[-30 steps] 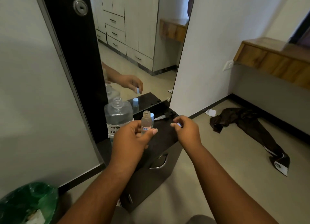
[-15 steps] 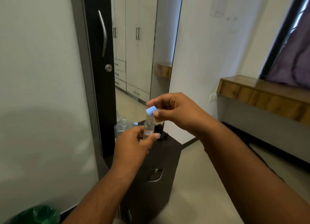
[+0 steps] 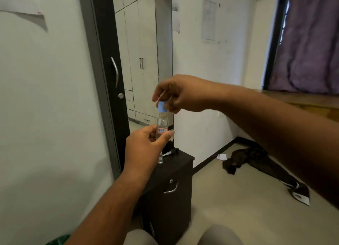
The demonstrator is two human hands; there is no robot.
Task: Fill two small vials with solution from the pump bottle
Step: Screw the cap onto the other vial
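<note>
step: capping, by my judgement | left hand (image 3: pixel 145 149) gripping small clear glass vial with red label (image 3: pixel 162 124), raised upright above dark cabinet (image 3: pixel 176 171) | right hand (image 3: pixel 180 95) pinching light-blue plastic cap (image 3: pixel 161 106) onto its neck | next: likely twisting the cap tight while bracing the vial

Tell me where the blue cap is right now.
In the head view, centre frame, the blue cap sits on the vial's neck, pinched by the right hand; the left hand holds the vial below.
</note>
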